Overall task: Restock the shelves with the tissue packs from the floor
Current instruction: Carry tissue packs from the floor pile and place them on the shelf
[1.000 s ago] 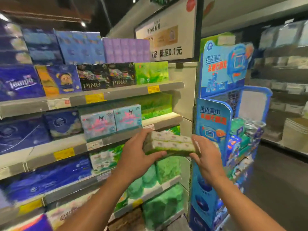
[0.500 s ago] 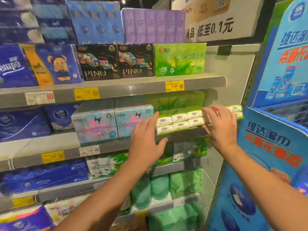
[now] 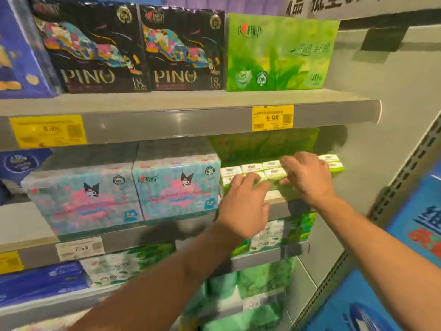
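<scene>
ITEM: flat multi-pack of small white-and-green plastic-wrapped tissue packets [image 3: 265, 169]. LOC: middle grey metal shelf [image 3: 281, 206], right end, lying on the shelf between the pale blue-and-pink cartoon-print tissue pack [image 3: 176, 187] on its left and the grey end wall panel [image 3: 381, 151] on its right. A larger dark-green wrapped pack [image 3: 262, 144] sits behind it, deeper in.

HANDS: left hand [image 3: 243, 206] at the pack's left-front corner, fingers fairly straight and lightly spread, tips touching its front; pressing, not gripping. Right hand [image 3: 307, 175] laid over the pack's top, right of centre, fingers extended flat along it. Thumbs hidden; underside contact can't tell.

STEP (est.): placement phase of one pack, i.e. seating and squaring it on the shelf. Floor stock not in view, so overall progress can't tell.

NEXT (est.): push pack back and level till front face lines up w/ neighbour, then withdraw both hands and go back down for more.

EDGES / ROOM: shelf front lip just below the pack, some overhang risk if left forward. Overhead: upper grey shelf w/ yellow 9.99 price tag [image 3: 272, 117], low clearance above right hand. Left side tight vs cartoon pack; right side has a small gap to wall. Perforated grey upright [image 3: 403, 173] and blue printed display stand [image 3: 417, 235] stand near right forearm; exit path for arms is straight back.
</scene>
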